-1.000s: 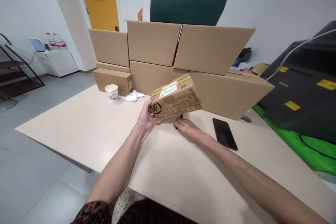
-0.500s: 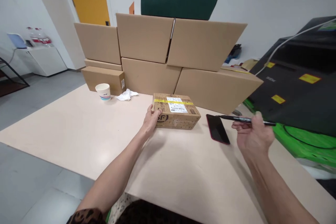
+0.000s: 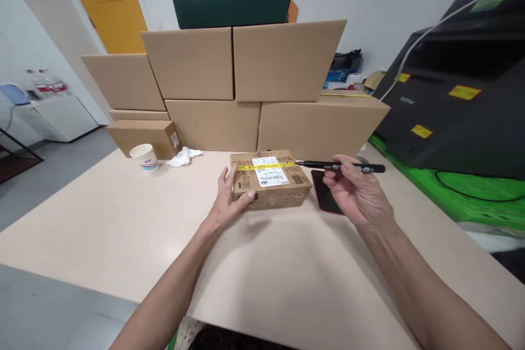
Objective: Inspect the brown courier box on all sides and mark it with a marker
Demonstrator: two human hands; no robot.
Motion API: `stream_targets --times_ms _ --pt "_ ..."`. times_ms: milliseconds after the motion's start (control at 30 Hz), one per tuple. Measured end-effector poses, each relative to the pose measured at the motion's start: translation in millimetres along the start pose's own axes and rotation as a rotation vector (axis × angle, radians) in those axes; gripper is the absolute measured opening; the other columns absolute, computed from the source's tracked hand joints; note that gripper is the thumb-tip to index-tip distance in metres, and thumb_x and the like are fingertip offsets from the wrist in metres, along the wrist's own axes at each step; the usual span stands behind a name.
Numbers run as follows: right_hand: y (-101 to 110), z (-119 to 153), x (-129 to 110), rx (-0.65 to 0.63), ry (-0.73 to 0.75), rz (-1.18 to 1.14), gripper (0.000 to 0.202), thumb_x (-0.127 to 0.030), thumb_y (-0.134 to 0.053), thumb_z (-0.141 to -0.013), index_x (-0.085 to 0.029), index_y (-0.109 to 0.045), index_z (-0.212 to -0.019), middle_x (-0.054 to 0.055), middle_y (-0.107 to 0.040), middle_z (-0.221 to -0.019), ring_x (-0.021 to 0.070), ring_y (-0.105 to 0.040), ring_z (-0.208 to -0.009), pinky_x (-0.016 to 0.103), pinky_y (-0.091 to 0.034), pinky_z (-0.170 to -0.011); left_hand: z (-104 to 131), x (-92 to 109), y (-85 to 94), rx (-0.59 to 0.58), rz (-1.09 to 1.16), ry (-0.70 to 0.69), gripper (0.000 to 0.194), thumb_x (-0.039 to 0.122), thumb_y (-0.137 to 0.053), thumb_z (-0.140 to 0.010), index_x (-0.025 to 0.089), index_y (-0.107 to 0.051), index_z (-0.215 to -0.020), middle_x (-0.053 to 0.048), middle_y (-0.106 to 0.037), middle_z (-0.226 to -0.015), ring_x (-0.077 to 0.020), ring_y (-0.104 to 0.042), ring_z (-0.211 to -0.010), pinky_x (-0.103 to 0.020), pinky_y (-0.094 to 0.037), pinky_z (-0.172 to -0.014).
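Observation:
A small printed cardboard box (image 3: 270,197) with a white label (image 3: 269,173) and yellow tape sits on the table. My left hand (image 3: 227,199) grips its left end, thumb on the front edge and fingers along the side. In my right hand (image 3: 356,188) is a black marker pen (image 3: 324,165), held between thumb and fingers, its tip pointing left at the right end of the yellow tape. Whether the tip touches the box I cannot tell. A dark phone (image 3: 325,192) with a red edge lies on the table, partly behind my right hand.
Large cardboard boxes (image 3: 293,63) are stacked behind, with a dark green box (image 3: 233,3) on top. At the left stand a paper cup (image 3: 144,157) and a crumpled white tissue (image 3: 184,156). A black printer (image 3: 451,115) and green material (image 3: 471,191) are at the right.
My right hand has moved left with the marker, from above the phone to the box's right end. My left thumb has shifted along the box's front. The view has turned a little.

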State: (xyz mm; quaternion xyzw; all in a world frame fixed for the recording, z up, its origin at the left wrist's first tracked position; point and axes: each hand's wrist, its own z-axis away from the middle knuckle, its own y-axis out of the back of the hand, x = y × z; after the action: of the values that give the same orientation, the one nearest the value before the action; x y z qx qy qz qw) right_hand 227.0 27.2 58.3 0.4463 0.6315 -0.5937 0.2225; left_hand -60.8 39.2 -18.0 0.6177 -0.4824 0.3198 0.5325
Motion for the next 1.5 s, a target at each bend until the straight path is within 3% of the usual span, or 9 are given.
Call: stream_targets --times_ms 167,467,600,700,800,933,1100,1267,1500 --pt "-20.8 -2.4 -6.6 -0.047 0.013 0.025 0.039 -0.048 -0.097 -0.057 -0.022 -0.077 -0.078 -0.007 -0.056 -0.054 0.0062 -0.054 -0.045 0.017 -0.041 -0.038 0.4 -4.6 -0.1 0.007 -0.173 -0.220 0.063 0.058 -0.069 -0.088 0.028 -0.055 -0.141 -0.014 -0.028 -0.162 -0.0351 -0.020 -0.158 -0.058 -0.030 -0.125" --pt "-35.9 4.6 -4.6 -0.210 0.088 0.129 0.036 -0.037 -0.090 -0.068 -0.024 -0.057 -0.075 -0.008 -0.059 -0.058 0.0099 -0.057 -0.044 0.021 -0.040 -0.039 4.1 -0.9 3.6 -0.051 -0.195 -0.287 0.057 0.052 -0.074 -0.087 0.029 -0.057 -0.136 -0.014 -0.035 -0.156 -0.0358 -0.032 -0.153 -0.061 -0.035 -0.122" --pt "-26.4 6.8 4.9 -0.304 0.019 0.366 0.023 -0.044 -0.075 -0.086 -0.022 -0.067 -0.087 -0.002 -0.067 -0.065 0.0111 -0.059 -0.048 0.023 -0.040 -0.042 7.6 3.0 1.1 -0.048 -0.239 -0.295 0.056 0.050 -0.072 -0.088 0.028 -0.055 -0.137 -0.014 -0.035 -0.154 -0.0354 -0.032 -0.152 -0.060 -0.037 -0.121" --pt "-23.6 5.3 13.4 -0.346 0.001 0.586 0.028 -0.046 -0.076 -0.086 -0.020 -0.072 -0.097 0.001 -0.071 -0.075 0.0115 -0.060 -0.055 0.024 -0.040 -0.046 9.2 4.0 0.0 -0.049 -0.257 -0.320 0.055 0.049 -0.070 -0.090 0.029 -0.054 -0.138 -0.014 -0.033 -0.154 -0.0348 -0.032 -0.152 -0.060 -0.038 -0.121" --pt "-25.9 3.3 21.9 -0.300 0.069 0.622 0.027 -0.042 -0.084 -0.078 -0.021 -0.066 -0.083 -0.004 -0.062 -0.064 0.0081 -0.050 -0.051 0.022 -0.038 -0.047 10.6 4.4 -1.0 -0.053 -0.268 -0.332 0.053 0.048 -0.069 -0.091 0.029 -0.053 -0.138 -0.015 -0.031 -0.155 -0.0349 -0.032 -0.152 -0.060 -0.040 -0.119" --pt "-27.8 1.8 27.9 -0.206 0.058 0.497 0.035 -0.043 -0.079 -0.083 -0.023 -0.052 -0.073 -0.009 -0.049 -0.049 0.0068 -0.040 -0.041 0.021 -0.031 -0.042 13.6 6.7 -3.9 -0.044 -0.281 -0.341 0.053 0.047 -0.069 -0.092 0.029 -0.051 -0.139 -0.016 -0.031 -0.154 -0.0359 -0.032 -0.151 -0.060 -0.045 -0.116" --pt "-24.5 -1.0 26.7 -0.194 -0.004 0.479 0.030 -0.050 -0.073 -0.087 -0.021 -0.066 -0.085 -0.003 -0.063 -0.063 0.0082 -0.048 -0.044 0.023 -0.035 -0.042 17.9 11.0 -10.1 -0.032 -0.313 -0.371 0.053 0.044 -0.070 -0.091 0.028 -0.048 -0.138 -0.017 -0.025 -0.156 -0.0380 -0.031 -0.151 -0.063 -0.045 -0.114" --pt "-21.5 -2.3 30.1 -0.214 0.009 0.558 0.027 -0.042 -0.081 -0.081 -0.022 -0.063 -0.081 -0.007 -0.052 -0.053 0.0082 -0.042 -0.046 0.022 -0.031 -0.043 19.3 12.0 -14.0 -0.019 -0.335 -0.391 0.055 0.043 -0.071 -0.091 0.027 -0.046 -0.137 -0.018 -0.013 -0.163 -0.0437 -0.015 -0.157 -0.067 -0.044 -0.113" --pt "-26.7 -1.3 29.8 -0.212 0.028 0.587 0.030 -0.041 -0.075 -0.082 -0.021 -0.058 -0.068 -0.007 -0.049 -0.052 0.0077 -0.037 -0.045 0.024 -0.030 -0.044 18.6 9.8 -13.7 -0.015 -0.365 -0.412 0.054 0.042 -0.070 -0.091 0.026 -0.045 -0.136 -0.020 -0.018 -0.163 -0.0439 -0.020 -0.156 -0.066 -0.049 -0.109"
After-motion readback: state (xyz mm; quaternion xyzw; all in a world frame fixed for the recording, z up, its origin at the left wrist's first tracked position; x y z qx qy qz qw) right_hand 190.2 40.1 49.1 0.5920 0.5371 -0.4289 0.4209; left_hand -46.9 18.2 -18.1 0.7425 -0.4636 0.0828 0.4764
